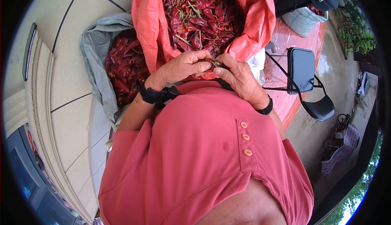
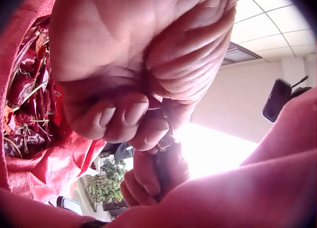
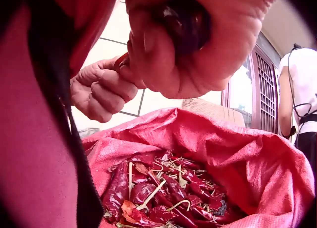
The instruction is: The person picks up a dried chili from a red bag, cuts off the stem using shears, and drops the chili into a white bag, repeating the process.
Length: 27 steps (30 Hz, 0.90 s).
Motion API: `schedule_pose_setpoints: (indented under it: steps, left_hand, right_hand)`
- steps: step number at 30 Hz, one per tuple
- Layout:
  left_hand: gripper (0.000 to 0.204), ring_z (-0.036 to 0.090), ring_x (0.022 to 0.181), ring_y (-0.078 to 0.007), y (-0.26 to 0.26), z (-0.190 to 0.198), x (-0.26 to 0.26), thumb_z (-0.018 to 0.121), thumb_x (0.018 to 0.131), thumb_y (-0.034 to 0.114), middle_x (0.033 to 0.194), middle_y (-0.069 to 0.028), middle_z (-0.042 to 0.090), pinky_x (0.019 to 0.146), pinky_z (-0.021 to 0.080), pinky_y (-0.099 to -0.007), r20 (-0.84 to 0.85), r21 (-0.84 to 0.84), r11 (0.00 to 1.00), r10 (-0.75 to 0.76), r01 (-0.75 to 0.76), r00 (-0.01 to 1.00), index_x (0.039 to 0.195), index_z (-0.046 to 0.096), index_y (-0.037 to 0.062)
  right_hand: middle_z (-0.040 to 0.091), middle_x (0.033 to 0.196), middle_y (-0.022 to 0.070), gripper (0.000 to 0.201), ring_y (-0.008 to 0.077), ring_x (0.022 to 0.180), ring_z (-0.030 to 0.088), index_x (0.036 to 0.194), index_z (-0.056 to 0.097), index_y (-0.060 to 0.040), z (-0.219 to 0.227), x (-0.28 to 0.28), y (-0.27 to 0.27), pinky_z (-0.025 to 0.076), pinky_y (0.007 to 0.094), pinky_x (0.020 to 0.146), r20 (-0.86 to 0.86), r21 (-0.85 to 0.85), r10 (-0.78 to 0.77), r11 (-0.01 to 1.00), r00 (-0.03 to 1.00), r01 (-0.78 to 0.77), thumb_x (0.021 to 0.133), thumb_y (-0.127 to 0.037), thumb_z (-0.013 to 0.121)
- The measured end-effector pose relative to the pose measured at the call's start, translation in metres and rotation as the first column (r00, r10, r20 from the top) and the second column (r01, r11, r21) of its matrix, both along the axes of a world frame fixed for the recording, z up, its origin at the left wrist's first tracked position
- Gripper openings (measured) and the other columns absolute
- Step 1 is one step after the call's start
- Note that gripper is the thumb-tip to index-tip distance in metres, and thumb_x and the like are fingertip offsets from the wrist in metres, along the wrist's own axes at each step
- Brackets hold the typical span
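Both hands meet in front of the person's chest, just over the near rim of a red woven sack (image 1: 254,25) filled with dried red chili peppers (image 1: 199,21). The right hand (image 1: 241,79) curls round a dark, glossy dried chili pepper (image 3: 185,26), whose body shows in the palm in the right wrist view. The left hand (image 1: 183,68) has its fingers bent in and pinches at the same spot, where a thin reddish sliver (image 3: 120,61) shows by its fingertips. The fingers hide most of what lies between the two hands.
A grey sack (image 1: 97,41) of dried chilies stands to the left of the red one. On the right are a table with a shiny pink cover (image 1: 281,70), a black folding chair (image 1: 301,70) and a pale sack (image 1: 303,21). Another person (image 3: 302,84) stands beyond the red sack.
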<state>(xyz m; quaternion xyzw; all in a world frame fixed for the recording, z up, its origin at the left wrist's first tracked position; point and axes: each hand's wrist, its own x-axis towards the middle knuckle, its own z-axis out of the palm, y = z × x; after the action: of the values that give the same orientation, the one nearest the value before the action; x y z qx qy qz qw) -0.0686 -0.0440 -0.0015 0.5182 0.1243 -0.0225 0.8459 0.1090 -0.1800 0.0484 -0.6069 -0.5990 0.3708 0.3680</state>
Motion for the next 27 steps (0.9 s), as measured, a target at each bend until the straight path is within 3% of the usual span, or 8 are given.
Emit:
schedule_pose_setpoints:
  steps: [3, 6, 9, 13, 18, 21, 23, 27]
  left_hand:
    - [0.019, 0.038, 0.068, -0.0026, 0.004, 0.008, -0.001, 0.050, 0.101, 0.018, 0.087, 0.0053, 0.049, 0.062, 0.035, -0.0187, 0.061, -0.101, 0.994, -0.034, 0.040, 0.998, 0.115, 0.054, 0.0060]
    - [0.017, 0.039, 0.068, -0.0031, 0.002, 0.021, 0.000, 0.051, 0.100, 0.019, 0.086, 0.0048, 0.049, 0.061, 0.035, -0.0188, 0.042, -0.047, 0.998, -0.047, 0.049, 0.998, 0.112, 0.054, 0.0067]
    - [0.017, 0.040, 0.068, -0.0040, -0.001, 0.017, -0.002, 0.051, 0.100, 0.018, 0.086, 0.0043, 0.049, 0.061, 0.036, -0.0184, 0.029, -0.037, 0.999, 0.021, -0.020, 0.999, 0.112, 0.055, 0.0064]
    - [0.022, 0.043, 0.069, -0.0050, -0.002, 0.021, -0.006, 0.049, 0.100, 0.017, 0.087, 0.0034, 0.051, 0.062, 0.036, -0.0181, 0.098, 0.098, 0.978, 0.172, -0.182, 0.980, 0.117, 0.055, 0.0051]
    - [0.029, 0.053, 0.077, -0.0039, 0.024, 0.050, -0.071, 0.047, 0.100, 0.016, 0.093, 0.0022, 0.056, 0.064, 0.040, -0.0191, -0.119, 0.338, 0.899, 0.335, -0.279, 0.935, 0.126, 0.055, 0.0062]
    - [0.028, 0.044, 0.068, -0.0018, 0.042, 0.031, -0.117, 0.046, 0.102, 0.023, 0.083, 0.0035, 0.054, 0.062, 0.036, -0.0163, -0.250, 0.589, 0.737, 0.557, -0.332, 0.792, 0.123, 0.056, 0.0087]
    - [0.028, 0.057, 0.076, -0.0137, 0.055, 0.009, -0.143, 0.047, 0.100, 0.019, 0.096, -0.0049, 0.059, 0.069, 0.046, -0.0272, -0.363, 0.729, 0.633, 0.681, -0.261, 0.636, 0.122, 0.056, 0.0069]
    - [0.029, 0.058, 0.087, -0.0289, 0.064, -0.048, -0.181, 0.052, 0.093, 0.014, 0.100, -0.0128, 0.061, 0.083, 0.046, -0.0376, -0.146, 0.986, 0.068, 0.792, 0.152, 0.593, 0.121, 0.057, 0.0072]
  right_hand:
    - [0.047, 0.060, 0.0044, 0.027, 0.0155, 0.045, 0.044, 0.101, 0.053, -0.0039, 0.004, 0.002, 0.000, 0.033, 0.0259, 0.044, -0.748, -0.322, -0.173, 0.939, 0.640, -0.123, 0.100, -0.030, 0.048]
    - [0.040, 0.060, -0.0033, 0.033, 0.0035, 0.045, 0.028, 0.102, 0.054, -0.0041, 0.008, 0.011, 0.007, 0.023, 0.0193, 0.043, -0.849, -0.295, -0.301, 0.952, 0.435, 0.082, 0.103, -0.035, 0.041]
    - [0.042, 0.059, -0.0019, 0.036, 0.0046, 0.041, 0.028, 0.103, 0.054, -0.0043, 0.009, 0.008, 0.013, 0.025, 0.0186, 0.043, -0.699, -0.231, -0.251, 0.965, 0.670, 0.120, 0.103, -0.037, 0.039]
    - [0.039, 0.063, -0.0024, 0.036, 0.0035, 0.053, 0.032, 0.111, 0.054, -0.0033, 0.005, 0.009, 0.011, 0.026, 0.0190, 0.049, -0.624, -0.279, -0.174, 0.960, 0.762, -0.009, 0.102, -0.037, 0.046]
    - [0.056, 0.072, 0.0063, 0.045, 0.0115, 0.058, 0.053, 0.109, 0.052, -0.0003, -0.025, 0.035, -0.020, 0.041, 0.0255, 0.055, -0.136, -0.455, -0.058, 0.890, 0.989, -0.010, 0.100, -0.044, 0.049]
    - [0.059, 0.072, 0.0083, 0.045, 0.0125, 0.061, 0.055, 0.105, 0.050, -0.0004, -0.033, 0.040, -0.038, 0.043, 0.0278, 0.055, -0.021, -0.612, -0.226, 0.773, 0.974, 0.166, 0.098, -0.045, 0.051]
    - [0.062, 0.072, 0.0134, 0.045, 0.0202, 0.064, 0.061, 0.104, 0.046, -0.0008, -0.092, 0.051, -0.064, 0.047, 0.0340, 0.057, 0.097, -0.494, -0.229, 0.834, 0.969, 0.246, 0.097, -0.045, 0.053]
    - [0.065, 0.084, 0.0240, 0.037, 0.0414, 0.081, 0.063, 0.106, 0.044, -0.0011, -0.113, 0.051, -0.074, 0.048, 0.0484, 0.070, 0.359, -0.499, -0.150, 0.803, 0.921, 0.325, 0.095, -0.035, 0.054]
